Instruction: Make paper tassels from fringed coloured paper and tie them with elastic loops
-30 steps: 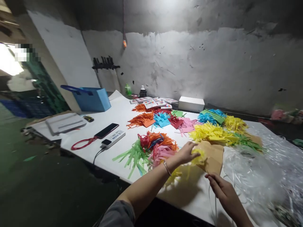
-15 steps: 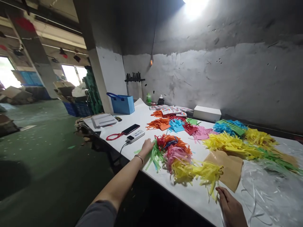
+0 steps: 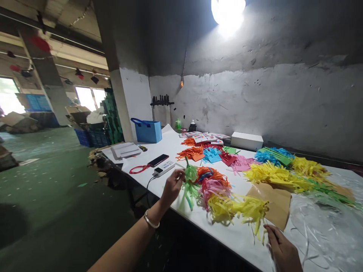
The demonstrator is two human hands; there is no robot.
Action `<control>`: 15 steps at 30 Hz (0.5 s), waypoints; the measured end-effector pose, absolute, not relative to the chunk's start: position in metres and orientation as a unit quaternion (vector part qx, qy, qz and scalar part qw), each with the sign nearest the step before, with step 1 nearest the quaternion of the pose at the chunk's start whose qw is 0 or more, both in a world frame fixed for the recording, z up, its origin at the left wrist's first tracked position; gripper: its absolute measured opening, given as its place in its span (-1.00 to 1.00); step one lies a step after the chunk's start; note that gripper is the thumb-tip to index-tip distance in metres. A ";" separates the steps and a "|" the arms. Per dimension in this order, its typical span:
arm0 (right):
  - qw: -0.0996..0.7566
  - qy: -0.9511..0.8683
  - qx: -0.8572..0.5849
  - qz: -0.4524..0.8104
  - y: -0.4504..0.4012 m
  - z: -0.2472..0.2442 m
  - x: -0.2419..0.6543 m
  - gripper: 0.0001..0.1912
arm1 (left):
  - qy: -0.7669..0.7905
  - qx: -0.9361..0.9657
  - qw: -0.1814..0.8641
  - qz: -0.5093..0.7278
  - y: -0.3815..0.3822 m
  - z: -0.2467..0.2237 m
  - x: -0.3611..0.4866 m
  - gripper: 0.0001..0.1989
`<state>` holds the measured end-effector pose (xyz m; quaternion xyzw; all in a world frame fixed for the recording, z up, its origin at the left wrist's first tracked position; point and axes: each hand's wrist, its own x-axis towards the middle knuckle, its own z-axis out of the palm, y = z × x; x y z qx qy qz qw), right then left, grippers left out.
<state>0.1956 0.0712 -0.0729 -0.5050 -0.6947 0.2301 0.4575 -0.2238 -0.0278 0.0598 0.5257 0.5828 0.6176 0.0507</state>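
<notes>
A garland of paper tassels lies along the front of the white table, with green, orange, pink and yellow tassels [image 3: 218, 189]. At its left end, my left hand [image 3: 173, 185] pinches the green tassel [image 3: 191, 174], whose top is lifted a little off the table. My right hand [image 3: 279, 243] is closed on a thin white string by the yellow tassel [image 3: 253, 207] at the garland's right end. Behind the garland are fringed paper pieces in orange [image 3: 193, 154], blue [image 3: 212, 154], red and pink [image 3: 242, 162].
A phone [image 3: 158, 160] and a white power bank [image 3: 164, 168] lie left of the garland. Brown paper [image 3: 272, 204], yellow fringes [image 3: 272, 174] and clear plastic [image 3: 326, 226] cover the right side. A blue bag [image 3: 149, 131] and a white box [image 3: 246, 140] stand behind.
My left hand has drawn back slightly and turned, raising the top of the green tassel. My right hand still holds the string, slightly lower and further right. The camera view has tilted up slightly.
</notes>
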 end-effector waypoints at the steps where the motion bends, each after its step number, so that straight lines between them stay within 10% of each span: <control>1: 0.475 -0.684 -0.501 0.235 0.066 -0.067 0.192 -0.45 | 0.558 0.550 0.057 0.619 -0.037 0.057 -0.208 -0.79; 15: 0.482 -0.701 -0.331 0.407 -0.046 0.052 0.101 -0.70 | 0.393 0.756 0.197 0.484 -0.077 0.016 -0.097 -0.84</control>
